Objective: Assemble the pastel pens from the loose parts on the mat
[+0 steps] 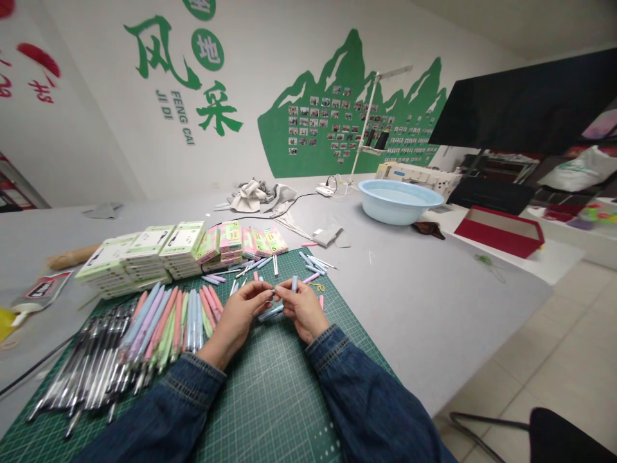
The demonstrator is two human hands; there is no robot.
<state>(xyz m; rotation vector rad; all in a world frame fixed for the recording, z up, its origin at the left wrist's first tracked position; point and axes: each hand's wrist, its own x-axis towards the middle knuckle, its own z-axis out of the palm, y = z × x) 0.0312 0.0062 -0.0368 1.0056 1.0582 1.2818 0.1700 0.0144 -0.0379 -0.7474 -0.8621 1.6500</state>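
My left hand [243, 310] and my right hand [304, 310] meet over the green cutting mat [274, 392]. Their fingertips pinch together around something small that I cannot make out. A light blue pen barrel piece [294, 282] sticks up from the fingers of my right hand. Beneath the hands is another blue pen part [270, 313], partly hidden. Left of my left hand lie rows of pastel pens [166, 321] and many clear pens with black tips [87, 360]. Loose pen parts [315, 262] are scattered on the mat just beyond my hands.
White-green boxes [144, 247] and small pink-green boxes [231, 236] are stacked at the mat's far left edge. A glue tube [41, 292] lies further left. Crumpled cloth [258, 195], a blue basin [400, 202] and a sewing machine [419, 175] stand at the back.
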